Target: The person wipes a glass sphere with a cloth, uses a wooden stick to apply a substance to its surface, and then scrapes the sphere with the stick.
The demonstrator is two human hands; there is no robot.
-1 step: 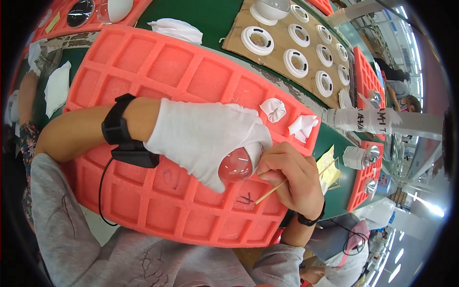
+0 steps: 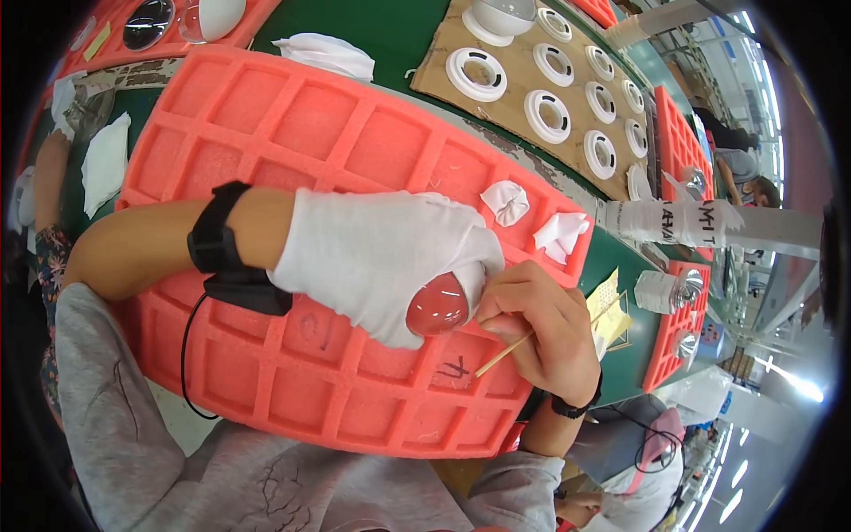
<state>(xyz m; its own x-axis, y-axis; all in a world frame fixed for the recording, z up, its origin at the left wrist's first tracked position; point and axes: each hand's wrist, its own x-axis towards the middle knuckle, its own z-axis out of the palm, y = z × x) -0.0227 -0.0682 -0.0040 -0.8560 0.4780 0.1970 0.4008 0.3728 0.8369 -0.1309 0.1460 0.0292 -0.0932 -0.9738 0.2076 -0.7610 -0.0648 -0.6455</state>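
My left hand (image 2: 390, 262), in a white glove, is closed round a clear glass dome (image 2: 438, 306) that shows the red foam behind it. Bare and pinched, my right hand (image 2: 541, 328) grips a thin wooden stick (image 2: 503, 355) and sits against the right side of the dome. The stick's lower end points down to the left; its other end is hidden by the fingers and glove. Both hands are over a red foam tray (image 2: 301, 381) with square pockets. Two crumpled white cloths, one (image 2: 506, 204) beside the other (image 2: 561, 237), lie on its right part.
Beyond the tray, a cardboard sheet (image 2: 496, 99) bears several white rings (image 2: 549, 116) and a glass dome on a white base (image 2: 499, 19). Yellow paper (image 2: 612, 310) lies at right, near a taped post (image 2: 669, 222). Another person's arm (image 2: 53, 173) shows at left.
The gloved fingers and thumb of my left hand have shifted slightly around the dome. My right hand and the stick have hardly moved.
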